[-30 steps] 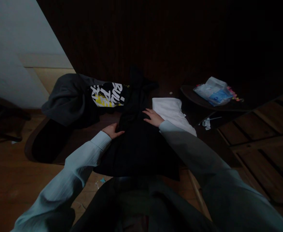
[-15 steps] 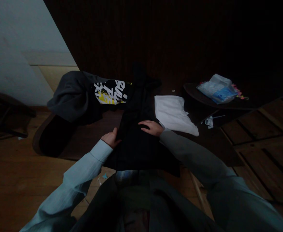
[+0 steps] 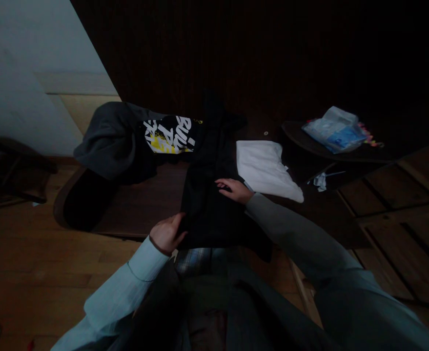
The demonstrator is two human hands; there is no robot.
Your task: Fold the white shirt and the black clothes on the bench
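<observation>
A black garment (image 3: pixel 209 204) lies spread on a dark wooden table (image 3: pixel 141 204) in front of me. My left hand (image 3: pixel 166 233) is closed on the garment's near left edge, close to the table's front rim. My right hand (image 3: pixel 235 189) lies flat on the cloth near its right side, fingers stretched out and pressing down. A folded white garment (image 3: pixel 263 168) lies just to the right of that hand.
A grey garment (image 3: pixel 108 144) and a black one with white and yellow print (image 3: pixel 170 135) are heaped at the back left. A clear plastic bag (image 3: pixel 334 130) sits on a round dark surface at the right. Wooden floor lies to the left, slatted wood to the right.
My left hand has slid back along the black garment's left edge toward me and closed on it. My right hand stays pressed flat on the cloth in about the same place.
</observation>
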